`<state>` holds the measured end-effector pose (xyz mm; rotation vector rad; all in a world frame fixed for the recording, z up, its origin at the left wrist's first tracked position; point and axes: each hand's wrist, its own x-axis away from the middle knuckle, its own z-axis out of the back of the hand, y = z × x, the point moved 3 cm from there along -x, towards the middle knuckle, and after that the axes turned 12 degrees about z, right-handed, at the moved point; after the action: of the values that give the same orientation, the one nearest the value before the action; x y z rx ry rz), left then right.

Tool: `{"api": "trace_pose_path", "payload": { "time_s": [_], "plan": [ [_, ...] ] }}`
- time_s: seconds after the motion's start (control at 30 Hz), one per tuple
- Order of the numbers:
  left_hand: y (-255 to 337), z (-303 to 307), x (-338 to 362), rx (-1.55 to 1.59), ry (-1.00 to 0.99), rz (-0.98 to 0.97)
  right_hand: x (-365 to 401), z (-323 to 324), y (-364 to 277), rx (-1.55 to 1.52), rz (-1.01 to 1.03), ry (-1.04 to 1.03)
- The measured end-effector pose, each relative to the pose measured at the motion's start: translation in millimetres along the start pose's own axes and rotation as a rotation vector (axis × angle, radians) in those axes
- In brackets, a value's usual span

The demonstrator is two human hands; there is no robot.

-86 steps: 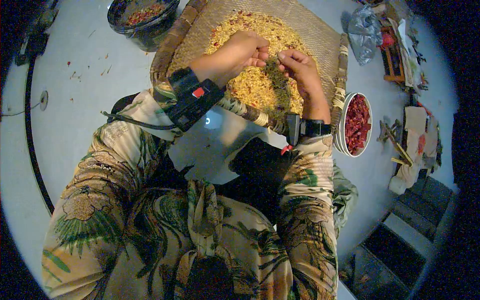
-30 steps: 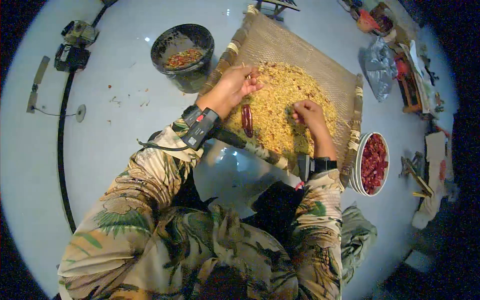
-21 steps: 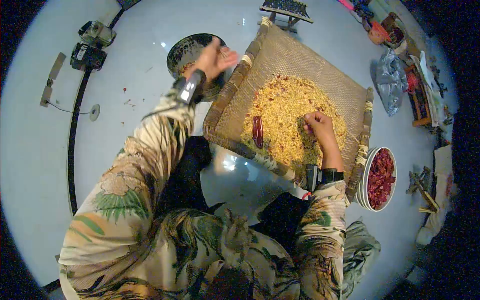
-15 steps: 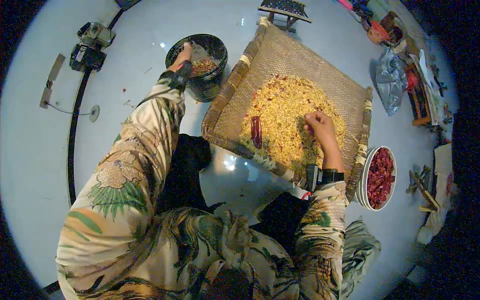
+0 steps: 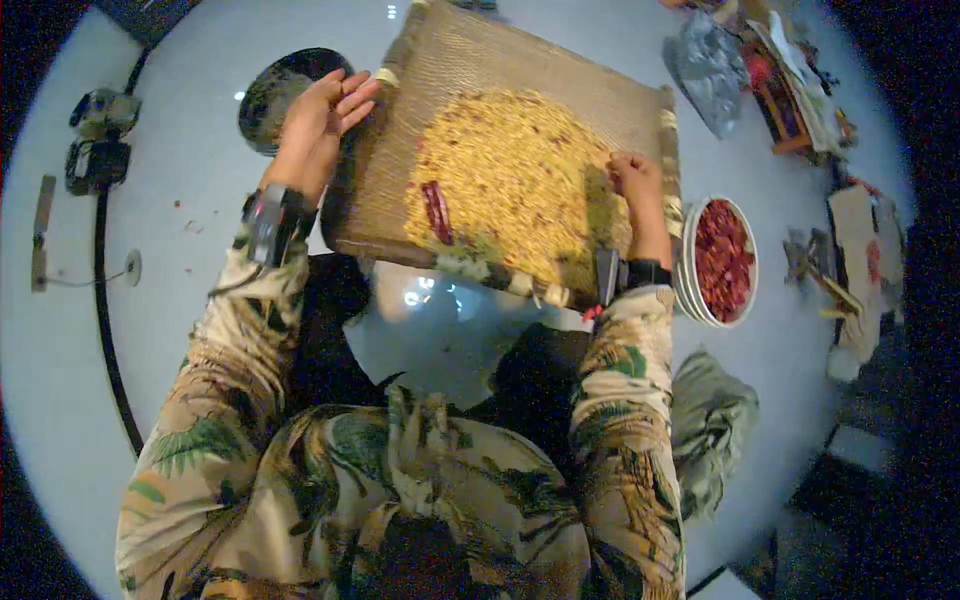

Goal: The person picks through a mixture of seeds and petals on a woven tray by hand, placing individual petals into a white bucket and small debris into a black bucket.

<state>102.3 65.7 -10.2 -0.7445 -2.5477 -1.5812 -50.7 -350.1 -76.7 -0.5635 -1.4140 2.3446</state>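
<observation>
My left hand (image 5: 325, 115), palm up with fingers spread and nothing in it, is between the black bucket (image 5: 270, 110) and the left rim of the woven tray (image 5: 550, 65). Yellow seeds (image 5: 510, 170) with red flecks are spread over the tray. Two dark red dried chilies (image 5: 436, 212) lie near the left edge of the seeds. My right hand (image 5: 630, 175) is over the right side of the seeds, its fingers pinched together; what they hold, if anything, is too small to make out.
White stacked bowls (image 5: 686, 270) of red chili pieces (image 5: 722, 262) stand right of the tray. Farther right are a grey plastic bag (image 5: 707, 72) and a small wooden stand (image 5: 780, 115). Grey-green cloth (image 5: 712, 430) lies at the lower right.
My left hand has come out of the black bucket toward the tray and opened. My right hand remains pinched over the seeds. The whole view has shifted.
</observation>
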Motion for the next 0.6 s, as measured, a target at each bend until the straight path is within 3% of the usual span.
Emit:
{"api": "trace_pose_path", "payload": {
  "time_s": [0.13,0.17,0.23,0.3,0.4,0.43,0.53,0.6],
  "plan": [
    [-45,-51,28,0.037,-0.044,0.194,-10,35,52,-0.025,-0.016,0.139],
    [-55,-61,36,0.041,-0.072,0.245,2,36,32,-0.027,-0.046,0.186],
    [-70,-76,46,0.078,-0.123,0.344,-21,41,113,0.198,0.095,0.188],
    [-78,-87,50,0.137,-0.168,0.441,-21,45,135,0.263,0.042,0.220],
    [-80,-89,49,0.041,-0.132,0.415,-3,28,75,0.414,0.099,0.107],
    [-81,-89,48,0.022,-0.116,0.417,-2,21,70,0.438,-0.007,0.059],
    [-82,-84,40,-0.029,-0.075,0.411,3,2,43,0.517,0.194,-0.029],
    [-84,-82,34,-0.054,-0.057,0.407,3,-7,33,0.547,0.106,-0.102]
  ]
}}
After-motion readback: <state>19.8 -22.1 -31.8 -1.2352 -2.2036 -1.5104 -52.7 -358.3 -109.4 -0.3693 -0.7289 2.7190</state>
